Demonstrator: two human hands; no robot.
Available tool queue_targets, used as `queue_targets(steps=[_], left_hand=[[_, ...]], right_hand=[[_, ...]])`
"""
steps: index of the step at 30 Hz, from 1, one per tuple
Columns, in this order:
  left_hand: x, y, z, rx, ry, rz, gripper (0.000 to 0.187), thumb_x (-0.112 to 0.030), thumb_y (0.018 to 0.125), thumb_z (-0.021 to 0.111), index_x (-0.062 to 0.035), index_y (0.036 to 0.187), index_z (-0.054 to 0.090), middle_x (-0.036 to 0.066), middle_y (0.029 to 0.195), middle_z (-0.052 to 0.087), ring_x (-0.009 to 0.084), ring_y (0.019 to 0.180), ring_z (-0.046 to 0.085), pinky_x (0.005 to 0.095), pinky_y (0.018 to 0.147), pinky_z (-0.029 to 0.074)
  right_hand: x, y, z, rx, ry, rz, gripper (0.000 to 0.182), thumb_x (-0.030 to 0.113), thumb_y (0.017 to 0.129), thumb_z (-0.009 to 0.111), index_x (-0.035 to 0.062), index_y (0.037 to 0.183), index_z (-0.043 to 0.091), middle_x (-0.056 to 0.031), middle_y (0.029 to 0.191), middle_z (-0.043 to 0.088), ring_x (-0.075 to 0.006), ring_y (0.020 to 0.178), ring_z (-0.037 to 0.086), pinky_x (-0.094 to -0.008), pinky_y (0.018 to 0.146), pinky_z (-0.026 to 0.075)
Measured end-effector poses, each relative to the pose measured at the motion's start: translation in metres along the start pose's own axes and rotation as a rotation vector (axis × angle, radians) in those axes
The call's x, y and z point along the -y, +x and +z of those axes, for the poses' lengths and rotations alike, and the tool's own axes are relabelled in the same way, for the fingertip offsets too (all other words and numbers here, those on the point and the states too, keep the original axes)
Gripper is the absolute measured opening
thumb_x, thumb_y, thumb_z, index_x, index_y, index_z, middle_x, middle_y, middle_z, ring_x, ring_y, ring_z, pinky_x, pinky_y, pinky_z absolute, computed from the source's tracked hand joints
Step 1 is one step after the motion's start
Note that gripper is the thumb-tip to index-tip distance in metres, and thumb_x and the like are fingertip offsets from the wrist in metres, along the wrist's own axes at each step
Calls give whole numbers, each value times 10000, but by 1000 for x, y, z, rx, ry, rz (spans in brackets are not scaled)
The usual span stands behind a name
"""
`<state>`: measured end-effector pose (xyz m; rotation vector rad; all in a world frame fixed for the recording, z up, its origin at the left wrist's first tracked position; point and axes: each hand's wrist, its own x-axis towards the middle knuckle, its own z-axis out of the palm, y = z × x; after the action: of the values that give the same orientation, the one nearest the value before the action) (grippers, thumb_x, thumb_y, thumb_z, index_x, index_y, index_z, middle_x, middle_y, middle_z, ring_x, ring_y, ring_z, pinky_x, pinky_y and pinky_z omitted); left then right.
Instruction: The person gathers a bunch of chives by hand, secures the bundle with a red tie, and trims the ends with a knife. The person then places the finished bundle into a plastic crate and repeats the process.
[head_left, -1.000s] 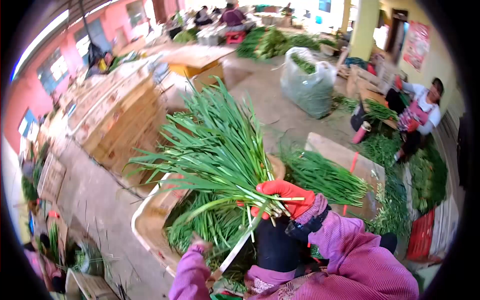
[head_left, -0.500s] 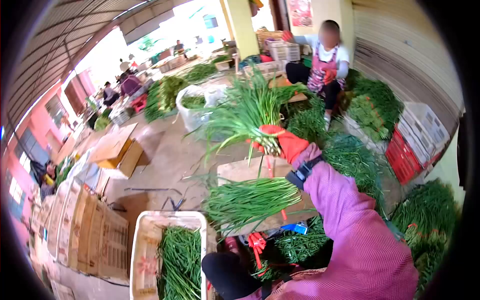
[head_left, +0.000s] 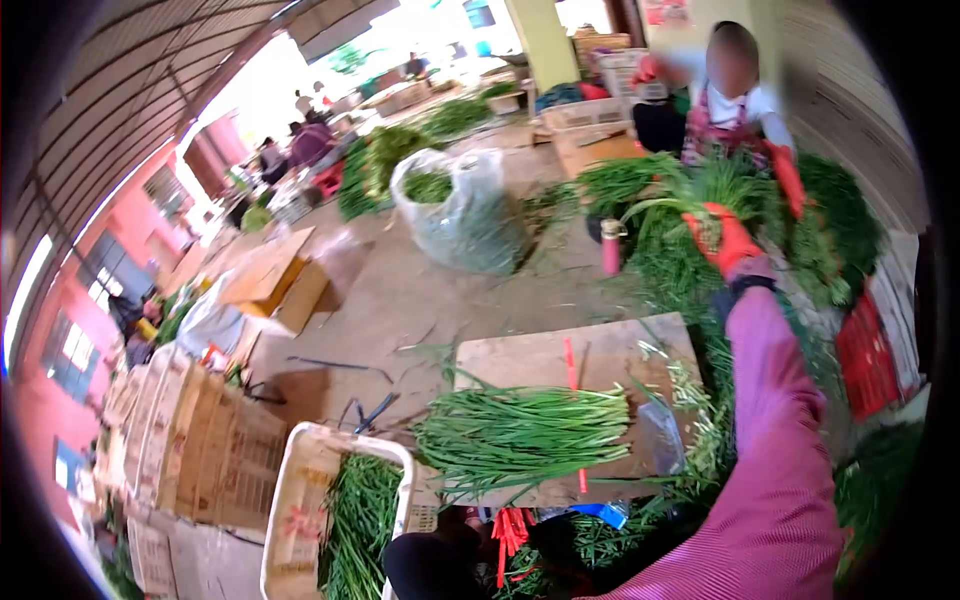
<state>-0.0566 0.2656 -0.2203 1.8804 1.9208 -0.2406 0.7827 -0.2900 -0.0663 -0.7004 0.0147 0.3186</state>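
Observation:
My right hand (head_left: 722, 240), in an orange-red glove, is stretched far out to the right. It is closed around the pale root end of a bunch of chives (head_left: 732, 185), whose green leaves fan away towards the co-worker. My left hand is out of view. Nearer my body, a wooden board (head_left: 545, 350) carries a flat pile of green chives (head_left: 525, 430) with a red strip (head_left: 571, 362) running beneath it. Trimmed pale ends and a clear plastic piece (head_left: 660, 440) lie at the board's right side.
A white crate (head_left: 290, 520) with chives stands at my left. Red strips (head_left: 510, 532) hang below the board. Across from me sits a co-worker (head_left: 735, 105) in red gloves. A pink bottle (head_left: 611, 247), a large plastic bag (head_left: 460, 230) and stacked crates (head_left: 200, 450) stand around.
My right hand has moved forward and right with the bunch, from above the board to near the co-worker. The view has shifted, and more of the board shows. The pile stays on the board.

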Motion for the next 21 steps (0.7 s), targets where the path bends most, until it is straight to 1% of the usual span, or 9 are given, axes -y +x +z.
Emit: queue_targets(steps=[4, 5, 7, 10, 12, 14, 16, 19, 21], left_hand=[[21, -12, -1, 7, 4, -55, 847, -315, 767, 664, 27, 1440, 279, 303, 1423, 412, 372, 1298, 437, 406, 1086, 362], [26, -13, -1, 7, 5, -65, 837, -317, 771, 660, 29, 1436, 289, 304, 1422, 413, 375, 1301, 434, 407, 1087, 362], [33, -18, 0, 11, 6, -78, 816, -321, 778, 652, 32, 1429, 308, 306, 1421, 415, 380, 1307, 429, 408, 1089, 360], [47, -24, 0, 14, 5, -95, 788, -328, 789, 640, 38, 1417, 337, 309, 1419, 418, 388, 1315, 421, 409, 1091, 358], [58, -26, 1, 12, 5, -102, 769, -333, 796, 632, 41, 1409, 356, 311, 1418, 420, 393, 1321, 415, 410, 1093, 356], [71, -29, 2, 12, 6, -105, 752, -337, 803, 624, 45, 1401, 375, 313, 1416, 422, 398, 1326, 410, 411, 1094, 354], [98, -34, 1, 13, 12, -110, 736, -341, 810, 616, 49, 1393, 394, 315, 1415, 424, 404, 1332, 405, 412, 1096, 353], [163, -30, 7, 58, 188, -18, 714, -348, 821, 605, 54, 1382, 423, 317, 1413, 427, 411, 1340, 396, 413, 1098, 350], [187, -27, 8, 92, 270, 20, 700, -353, 828, 597, 58, 1374, 442, 319, 1412, 429, 417, 1346, 391, 414, 1100, 349]], right_hand=[[16, 23, -47, 5, 90, -79, 386, 154, 861, 682, -42, 1167, 551, -235, 1094, 664, -283, 847, 699, -327, 621, 618], [19, 29, -59, -12, 99, -119, 355, 127, 869, 664, -5, 1174, 538, -250, 1226, 602, -345, 990, 670, -365, 675, 619], [34, 48, -89, -18, 136, -46, 346, 123, 871, 664, 3, 1171, 540, -245, 1230, 600, -351, 986, 671, -365, 666, 620], [31, 50, -82, -61, 177, -21, 345, 130, 877, 661, 9, 1175, 535, -223, 1197, 621, -341, 954, 684, -355, 640, 621], [27, 49, -75, -132, 107, -197, 331, 143, 885, 652, 23, 1171, 538, -204, 1154, 639, -313, 926, 692, -342, 628, 617], [41, 69, -104, -111, 25, -145, 348, 163, 887, 654, 21, 1185, 543, -187, 1121, 648, -270, 881, 695, -312, 612, 604], [48, 104, -139, 328, 113, 126, 340, 151, 908, 631, 7, 1203, 543, -152, 1142, 649, -228, 922, 675, -328, 701, 587], [56, 126, -151, 263, 265, 103, 387, 154, 955, 522, 26, 1313, 449, -118, 1297, 518, -223, 1110, 538, -353, 858, 501], [63, 141, -164, 291, 546, 225, 422, 155, 986, 449, 39, 1387, 386, -95, 1401, 431, -219, 1235, 446, -369, 962, 443]])
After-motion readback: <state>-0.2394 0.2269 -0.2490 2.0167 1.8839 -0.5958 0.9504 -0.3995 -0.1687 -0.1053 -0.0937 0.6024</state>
